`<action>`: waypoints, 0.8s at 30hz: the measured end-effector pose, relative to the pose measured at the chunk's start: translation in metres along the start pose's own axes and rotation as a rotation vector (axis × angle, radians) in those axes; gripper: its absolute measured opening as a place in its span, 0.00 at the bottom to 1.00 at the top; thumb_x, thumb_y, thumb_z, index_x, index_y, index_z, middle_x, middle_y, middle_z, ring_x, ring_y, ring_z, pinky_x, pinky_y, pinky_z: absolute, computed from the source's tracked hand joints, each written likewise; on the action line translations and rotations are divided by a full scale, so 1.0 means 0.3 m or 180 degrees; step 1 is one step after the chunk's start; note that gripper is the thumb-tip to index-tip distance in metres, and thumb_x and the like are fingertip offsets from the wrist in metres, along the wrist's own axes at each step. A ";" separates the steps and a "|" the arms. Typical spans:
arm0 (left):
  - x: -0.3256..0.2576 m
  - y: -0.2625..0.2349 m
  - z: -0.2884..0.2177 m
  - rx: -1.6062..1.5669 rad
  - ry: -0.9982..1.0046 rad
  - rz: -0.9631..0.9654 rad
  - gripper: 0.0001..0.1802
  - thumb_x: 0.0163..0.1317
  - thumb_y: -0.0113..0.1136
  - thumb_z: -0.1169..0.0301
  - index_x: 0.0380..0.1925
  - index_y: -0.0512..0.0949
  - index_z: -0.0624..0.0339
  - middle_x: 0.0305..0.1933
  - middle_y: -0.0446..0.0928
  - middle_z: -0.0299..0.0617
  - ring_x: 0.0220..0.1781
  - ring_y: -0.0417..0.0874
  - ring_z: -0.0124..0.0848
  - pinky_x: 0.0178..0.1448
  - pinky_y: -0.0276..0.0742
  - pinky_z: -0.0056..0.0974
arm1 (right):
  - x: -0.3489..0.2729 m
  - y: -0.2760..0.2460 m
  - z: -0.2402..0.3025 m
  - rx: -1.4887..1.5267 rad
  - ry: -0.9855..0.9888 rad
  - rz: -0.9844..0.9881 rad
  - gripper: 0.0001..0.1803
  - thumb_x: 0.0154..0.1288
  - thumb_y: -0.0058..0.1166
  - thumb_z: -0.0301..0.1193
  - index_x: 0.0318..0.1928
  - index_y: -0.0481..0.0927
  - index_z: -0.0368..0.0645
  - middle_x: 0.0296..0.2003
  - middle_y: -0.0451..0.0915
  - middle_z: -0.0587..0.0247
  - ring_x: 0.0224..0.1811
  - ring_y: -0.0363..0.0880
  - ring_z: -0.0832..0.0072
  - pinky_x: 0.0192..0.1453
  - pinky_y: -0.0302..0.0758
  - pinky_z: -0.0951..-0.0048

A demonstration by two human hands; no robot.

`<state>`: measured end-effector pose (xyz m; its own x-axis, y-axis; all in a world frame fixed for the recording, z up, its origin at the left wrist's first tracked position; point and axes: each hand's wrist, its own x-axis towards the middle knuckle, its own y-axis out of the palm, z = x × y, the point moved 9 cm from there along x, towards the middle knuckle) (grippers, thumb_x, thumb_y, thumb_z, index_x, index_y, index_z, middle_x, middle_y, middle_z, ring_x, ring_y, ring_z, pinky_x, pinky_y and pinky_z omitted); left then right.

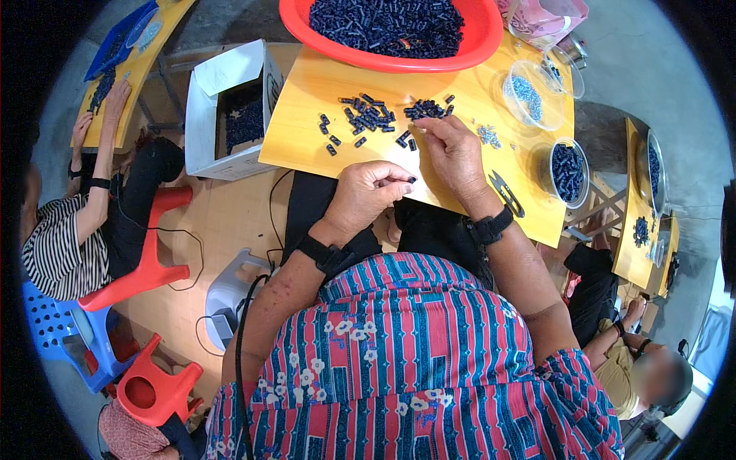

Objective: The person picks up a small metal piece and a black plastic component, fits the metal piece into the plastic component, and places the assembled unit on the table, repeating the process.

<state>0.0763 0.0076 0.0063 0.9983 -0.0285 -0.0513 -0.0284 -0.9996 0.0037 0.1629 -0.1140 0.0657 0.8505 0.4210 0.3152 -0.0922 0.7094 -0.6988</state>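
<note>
My left hand point(364, 198) is closed at the table's near edge, thumb and forefinger pinching a small dark cylindrical piece point(412, 180); only its end shows. A little farther and to the right is my right hand point(456, 159), its thumb and fingertips pressed together. Whatever lies between them is too small to make out. Beyond my hands, dark blue cylindrical pieces lie in a left pile point(369, 116) and a right pile point(429, 109), with a few loose ones around. Small clear bits point(489, 136) are scattered right of my right hand. Black thread snips point(506, 195) lie beside my right wrist.
A red basin point(391, 67) full of dark pieces stands at the back of the yellow table point(299, 142). On the right are a tub of light blue bits point(512, 96) and a tub of dark pieces point(568, 170). A white box point(203, 126) stands left; others work at side tables.
</note>
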 end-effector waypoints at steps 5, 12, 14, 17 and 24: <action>0.002 -0.001 0.009 -0.0049 -0.0165 0.0085 0.08 0.60 0.66 0.75 0.39 0.84 0.65 0.33 0.83 0.34 0.33 0.79 0.18 0.37 0.76 0.25 | 0.005 0.005 0.022 -0.0136 -0.0213 0.0039 0.11 0.61 0.58 0.20 0.44 0.85 0.43 0.29 0.77 0.54 0.32 0.79 0.59 0.37 0.76 0.67; 0.001 0.003 0.018 -0.0065 -0.0279 0.0091 0.08 0.61 0.66 0.75 0.39 0.84 0.66 0.37 0.84 0.35 0.36 0.80 0.18 0.41 0.77 0.25 | -0.019 0.001 -0.021 -0.0300 -0.0194 0.0101 0.08 0.59 0.60 0.20 0.39 0.86 0.40 0.30 0.78 0.55 0.31 0.79 0.61 0.38 0.76 0.68; 0.002 0.005 0.015 -0.0025 -0.0278 0.0097 0.08 0.61 0.66 0.75 0.39 0.84 0.65 0.36 0.84 0.35 0.35 0.80 0.18 0.40 0.77 0.25 | -0.031 -0.013 -0.015 -0.0178 -0.0117 0.0140 0.07 0.58 0.58 0.22 0.37 0.85 0.41 0.31 0.78 0.54 0.35 0.79 0.58 0.41 0.76 0.64; 0.001 0.002 0.005 0.0034 -0.0273 0.0069 0.08 0.61 0.66 0.75 0.40 0.84 0.65 0.36 0.84 0.35 0.33 0.80 0.18 0.37 0.77 0.25 | -0.049 -0.034 -0.018 0.0037 -0.0139 0.0124 0.06 0.58 0.56 0.23 0.35 0.84 0.40 0.34 0.80 0.54 0.38 0.80 0.55 0.44 0.77 0.61; 0.002 0.001 0.009 0.0065 -0.0139 -0.0012 0.08 0.61 0.64 0.75 0.39 0.84 0.65 0.34 0.84 0.35 0.32 0.79 0.18 0.35 0.77 0.26 | -0.066 -0.061 -0.041 -0.0242 -0.0097 0.0001 0.05 0.59 0.57 0.25 0.34 0.84 0.39 0.36 0.81 0.53 0.40 0.80 0.55 0.46 0.77 0.60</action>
<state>0.0768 0.0074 0.0035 0.9952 -0.0244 -0.0949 -0.0261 -0.9995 -0.0168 0.1542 -0.1423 0.0645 0.8342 0.4391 0.3336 -0.0519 0.6648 -0.7453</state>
